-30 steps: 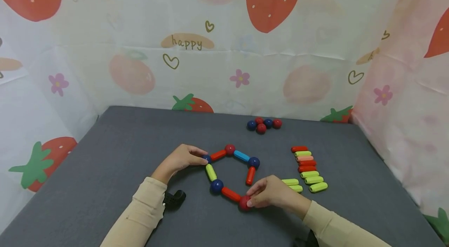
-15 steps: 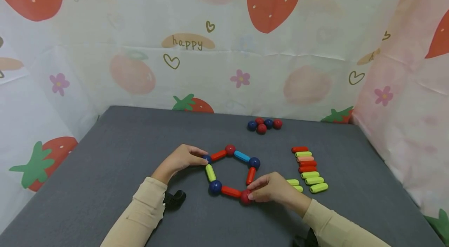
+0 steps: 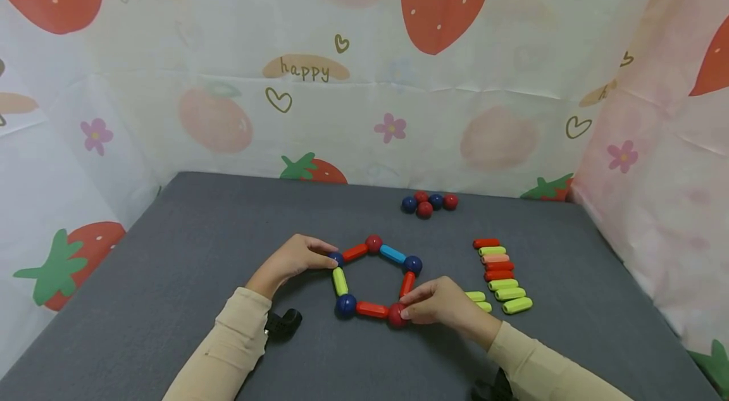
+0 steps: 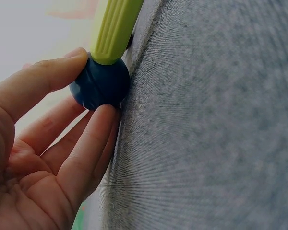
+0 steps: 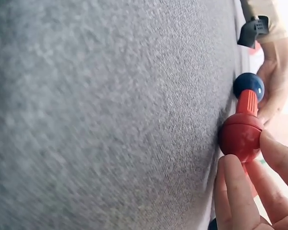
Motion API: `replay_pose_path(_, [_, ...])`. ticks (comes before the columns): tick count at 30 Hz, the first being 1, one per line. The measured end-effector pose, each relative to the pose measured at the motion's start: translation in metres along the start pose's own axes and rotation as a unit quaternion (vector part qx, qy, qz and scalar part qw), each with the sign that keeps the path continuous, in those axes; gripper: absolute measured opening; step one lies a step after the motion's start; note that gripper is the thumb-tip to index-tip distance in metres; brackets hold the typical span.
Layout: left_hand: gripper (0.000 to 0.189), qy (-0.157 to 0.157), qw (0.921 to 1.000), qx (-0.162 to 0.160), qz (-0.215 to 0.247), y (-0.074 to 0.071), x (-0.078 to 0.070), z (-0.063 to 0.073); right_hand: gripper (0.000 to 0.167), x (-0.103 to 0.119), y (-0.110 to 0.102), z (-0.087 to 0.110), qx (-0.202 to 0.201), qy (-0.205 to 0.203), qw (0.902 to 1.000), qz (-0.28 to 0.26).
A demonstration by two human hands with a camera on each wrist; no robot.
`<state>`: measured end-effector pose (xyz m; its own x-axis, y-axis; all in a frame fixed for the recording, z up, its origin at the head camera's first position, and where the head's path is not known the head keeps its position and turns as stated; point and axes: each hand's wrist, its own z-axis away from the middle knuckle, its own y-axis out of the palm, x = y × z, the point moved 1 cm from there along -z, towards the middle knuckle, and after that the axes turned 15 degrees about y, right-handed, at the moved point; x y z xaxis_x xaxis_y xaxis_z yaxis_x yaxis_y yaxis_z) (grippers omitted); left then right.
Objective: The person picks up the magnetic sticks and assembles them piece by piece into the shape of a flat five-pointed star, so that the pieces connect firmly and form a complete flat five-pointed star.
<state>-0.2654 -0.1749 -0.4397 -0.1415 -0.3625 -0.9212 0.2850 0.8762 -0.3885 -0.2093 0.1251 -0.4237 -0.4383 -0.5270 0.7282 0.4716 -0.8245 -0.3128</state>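
Observation:
A six-sided ring of coloured rods and balls lies on the grey table. My left hand (image 3: 296,262) pinches the blue ball (image 4: 101,84) at its left corner, where a yellow-green rod (image 4: 116,31) joins. At the near right corner, the red ball (image 5: 241,136) is pinched between thumb and fingers of my right hand (image 3: 444,309). A red rod (image 3: 372,309) links that ball to another blue ball (image 3: 345,305). The upright red rod (image 3: 407,284) reaches down towards the held red ball; fingers hide whether they touch. A red ball (image 3: 373,243) and light-blue rod (image 3: 392,253) form the far side.
Several loose red and blue balls (image 3: 424,209) cluster at the table's back edge. To the right lies a column of red, pink and yellow-green rods (image 3: 500,274). Two more yellow-green rods (image 3: 476,296) sit partly behind my right hand. A strawberry-print curtain (image 3: 353,104) surrounds the table (image 3: 228,211).
My right hand has moved the red ball slightly away from me, towards the upright red rod. The near blue ball and its rods swung a little left. My left hand stayed put.

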Motion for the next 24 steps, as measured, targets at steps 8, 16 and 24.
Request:
replay_pose_path(8, [0.036,0.004,1.0000,0.003,0.002,0.000,0.002,-0.001,0.025,0.005,-0.004,0.000,-0.012,-0.006,0.9999,0.004])
replay_pose_path(16, [0.034,-0.010,0.9999,-0.004,0.001,0.001,0.002,0.000,0.044,0.016,-0.029,-0.017,-0.122,-0.021,0.9916,-0.038])
replay_pose_path(24, [0.035,-0.011,0.9999,-0.006,-0.001,0.000,0.004,-0.001,0.053,0.022,-0.031,-0.038,-0.085,0.036,0.9947,-0.045])
